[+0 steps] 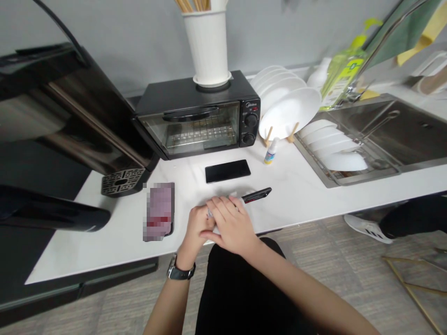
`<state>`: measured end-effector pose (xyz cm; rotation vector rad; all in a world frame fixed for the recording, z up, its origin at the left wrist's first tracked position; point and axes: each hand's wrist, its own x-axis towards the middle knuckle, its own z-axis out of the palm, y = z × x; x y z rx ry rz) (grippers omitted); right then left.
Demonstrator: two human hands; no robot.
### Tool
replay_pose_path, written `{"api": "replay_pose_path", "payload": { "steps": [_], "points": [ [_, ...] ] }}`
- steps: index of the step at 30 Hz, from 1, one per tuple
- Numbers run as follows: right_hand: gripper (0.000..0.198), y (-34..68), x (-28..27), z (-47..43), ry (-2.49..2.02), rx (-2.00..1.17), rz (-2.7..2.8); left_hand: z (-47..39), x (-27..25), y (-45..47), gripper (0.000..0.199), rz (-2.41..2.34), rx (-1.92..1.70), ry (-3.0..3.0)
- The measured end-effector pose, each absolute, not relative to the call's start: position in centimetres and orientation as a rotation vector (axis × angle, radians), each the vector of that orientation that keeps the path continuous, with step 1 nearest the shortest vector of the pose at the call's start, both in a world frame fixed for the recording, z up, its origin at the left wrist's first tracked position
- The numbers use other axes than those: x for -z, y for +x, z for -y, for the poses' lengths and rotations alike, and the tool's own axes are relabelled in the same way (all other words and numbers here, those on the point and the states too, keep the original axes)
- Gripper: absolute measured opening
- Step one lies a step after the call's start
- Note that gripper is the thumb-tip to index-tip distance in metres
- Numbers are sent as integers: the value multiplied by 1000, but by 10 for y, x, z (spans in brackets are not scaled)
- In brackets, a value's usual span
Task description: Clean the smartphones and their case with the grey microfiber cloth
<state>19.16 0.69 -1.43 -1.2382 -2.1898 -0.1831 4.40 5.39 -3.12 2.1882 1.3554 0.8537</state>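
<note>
My left hand (199, 219) and my right hand (234, 225) are closed together over the front part of the counter. The right fingers lie across the left ones, and its thumb reaches toward the left wrist. Bits of white crumpled tissue (216, 230) show between the hands; most of it is hidden. A black handle (259, 195) with a red mark juts out to the right of my fingers, its near end hidden. Behind the hands lies a black phone (228, 171). Left of them is a second phone (159, 210) with a blurred, purplish face.
At the back a black toaster oven (195, 125) carries a white pot (207, 46) of sticks. White plates (291, 111) stand in a rack near a small bottle (271, 151). A sink (412, 125) is at right, a black machine (80, 102) at left. Another person's shoe (366, 228) shows below.
</note>
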Motion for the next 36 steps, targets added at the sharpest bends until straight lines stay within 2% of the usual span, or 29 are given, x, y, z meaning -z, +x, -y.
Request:
{"api": "replay_pose_path", "payload": {
  "steps": [7, 12, 17, 21, 27, 31, 36],
  "points": [
    [58, 297, 7, -19, -1462, 348, 2170, -48, 19, 58, 23, -1256, -851, 2076],
    [75, 237, 20, -10, -1552, 327, 1921, -50, 23, 60, 24, -1282, -813, 2093],
    [82, 172, 21, -7, -1318, 146, 2056, -56, 31, 49, 24, -1364, -773, 2163],
    [70, 223, 15, -20, -1228, 213, 2203, -55, 29, 48, 25, -1346, -769, 2160],
    [57, 305, 14, -18, -1589, 297, 2017, -50, 21, 57, 25, -1288, -826, 2051],
    [62, 248, 22, -5, -1603, 254, 1869, -50, 24, 57, 23, -1267, -811, 2141],
    [66, 163, 20, 2, -1418, 122, 2024, -56, 33, 48, 27, -1368, -727, 2257]
  ]
}}
